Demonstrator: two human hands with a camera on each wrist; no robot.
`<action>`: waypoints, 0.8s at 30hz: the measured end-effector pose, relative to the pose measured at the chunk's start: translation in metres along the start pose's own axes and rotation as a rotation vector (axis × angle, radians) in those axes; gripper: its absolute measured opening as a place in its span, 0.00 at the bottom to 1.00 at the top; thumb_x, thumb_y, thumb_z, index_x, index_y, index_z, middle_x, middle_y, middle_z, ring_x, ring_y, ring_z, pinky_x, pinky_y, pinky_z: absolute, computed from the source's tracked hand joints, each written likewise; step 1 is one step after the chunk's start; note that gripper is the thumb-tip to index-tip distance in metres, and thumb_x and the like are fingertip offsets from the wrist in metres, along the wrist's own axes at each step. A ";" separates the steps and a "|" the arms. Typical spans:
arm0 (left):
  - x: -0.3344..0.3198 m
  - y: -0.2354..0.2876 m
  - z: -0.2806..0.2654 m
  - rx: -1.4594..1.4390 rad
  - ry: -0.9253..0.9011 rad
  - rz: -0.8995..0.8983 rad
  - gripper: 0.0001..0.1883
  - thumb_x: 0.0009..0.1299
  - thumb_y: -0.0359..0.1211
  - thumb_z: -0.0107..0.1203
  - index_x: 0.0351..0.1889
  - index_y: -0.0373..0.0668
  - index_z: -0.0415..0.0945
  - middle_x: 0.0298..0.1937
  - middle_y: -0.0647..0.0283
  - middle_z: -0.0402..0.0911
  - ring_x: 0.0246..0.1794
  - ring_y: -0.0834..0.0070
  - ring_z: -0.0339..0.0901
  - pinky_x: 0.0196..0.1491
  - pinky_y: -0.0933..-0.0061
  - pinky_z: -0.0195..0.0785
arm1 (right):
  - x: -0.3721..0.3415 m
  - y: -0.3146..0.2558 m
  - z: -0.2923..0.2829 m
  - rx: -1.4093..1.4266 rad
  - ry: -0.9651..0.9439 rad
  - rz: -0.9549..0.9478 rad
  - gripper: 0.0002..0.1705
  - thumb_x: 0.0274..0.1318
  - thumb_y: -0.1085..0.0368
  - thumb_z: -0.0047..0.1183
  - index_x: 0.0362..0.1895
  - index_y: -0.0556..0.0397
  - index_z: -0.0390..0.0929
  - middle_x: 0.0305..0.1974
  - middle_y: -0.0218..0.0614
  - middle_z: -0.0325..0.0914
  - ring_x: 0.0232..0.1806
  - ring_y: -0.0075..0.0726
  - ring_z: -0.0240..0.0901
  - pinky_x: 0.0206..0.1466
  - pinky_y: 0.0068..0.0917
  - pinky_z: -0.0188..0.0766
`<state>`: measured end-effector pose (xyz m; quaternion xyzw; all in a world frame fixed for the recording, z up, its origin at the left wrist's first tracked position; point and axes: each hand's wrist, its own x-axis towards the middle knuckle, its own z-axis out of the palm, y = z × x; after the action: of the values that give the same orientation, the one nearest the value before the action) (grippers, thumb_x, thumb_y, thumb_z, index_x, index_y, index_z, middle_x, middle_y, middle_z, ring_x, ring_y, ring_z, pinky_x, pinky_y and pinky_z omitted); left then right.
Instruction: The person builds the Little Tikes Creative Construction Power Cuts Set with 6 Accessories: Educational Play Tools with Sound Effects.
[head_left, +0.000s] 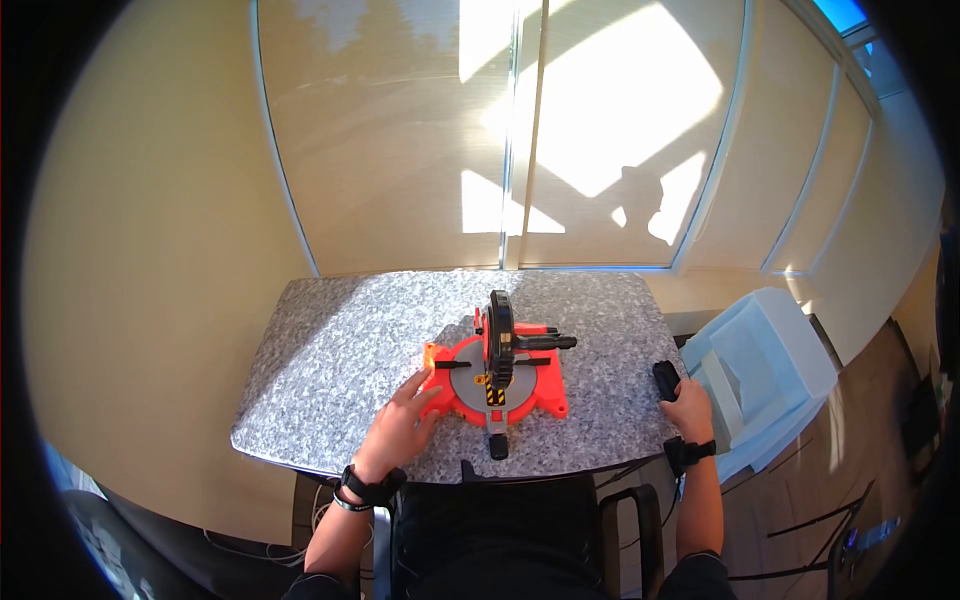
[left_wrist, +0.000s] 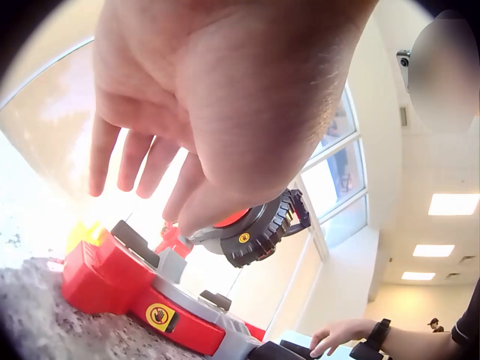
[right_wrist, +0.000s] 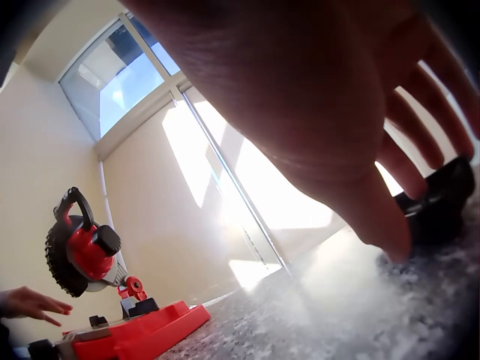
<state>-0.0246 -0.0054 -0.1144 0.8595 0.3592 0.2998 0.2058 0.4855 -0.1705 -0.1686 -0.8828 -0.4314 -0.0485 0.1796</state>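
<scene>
A red toy miter saw [head_left: 495, 375] with a grey round turntable and a black toothed blade guard stands on the speckled table. At the left side of its base is my left hand [head_left: 398, 425], fingers spread and fairly straight, fingertips right by the red edge. The left wrist view shows that palm [left_wrist: 217, 97] above the base, with nothing in it. Near the table's right edge, my right hand [head_left: 688, 410] has its thumb and fingers around a small black object [head_left: 664, 381]. In the right wrist view this object [right_wrist: 442, 202] rests low on the tabletop, partly hidden by the fingers.
The grey granite-patterned table [head_left: 330, 340] ends at a panelled wall behind. Beside its right edge stands a bin-like container [head_left: 765, 365] draped in light blue. A chair arm [head_left: 635, 540] shows below the front edge, and cables [head_left: 320, 505] hang at the left.
</scene>
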 end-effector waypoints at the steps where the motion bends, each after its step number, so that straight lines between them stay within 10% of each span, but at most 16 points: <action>1: 0.000 0.001 -0.002 -0.020 0.016 0.004 0.21 0.71 0.28 0.62 0.63 0.43 0.81 0.76 0.47 0.70 0.71 0.44 0.72 0.70 0.54 0.71 | -0.001 0.002 0.002 0.008 0.029 0.009 0.24 0.37 0.57 0.75 0.36 0.54 0.77 0.39 0.45 0.78 0.44 0.59 0.78 0.47 0.50 0.75; 24: 0.011 0.062 -0.062 0.106 0.251 0.130 0.20 0.70 0.25 0.64 0.60 0.41 0.81 0.69 0.54 0.79 0.66 0.52 0.78 0.65 0.58 0.75 | -0.016 -0.088 -0.091 0.471 0.270 -0.308 0.14 0.45 0.72 0.64 0.37 0.57 0.75 0.51 0.50 0.85 0.52 0.58 0.81 0.56 0.45 0.78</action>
<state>-0.0288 -0.0297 -0.0297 0.8464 0.3409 0.3982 0.0940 0.4138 -0.1655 -0.0634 -0.7267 -0.5317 -0.0907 0.4254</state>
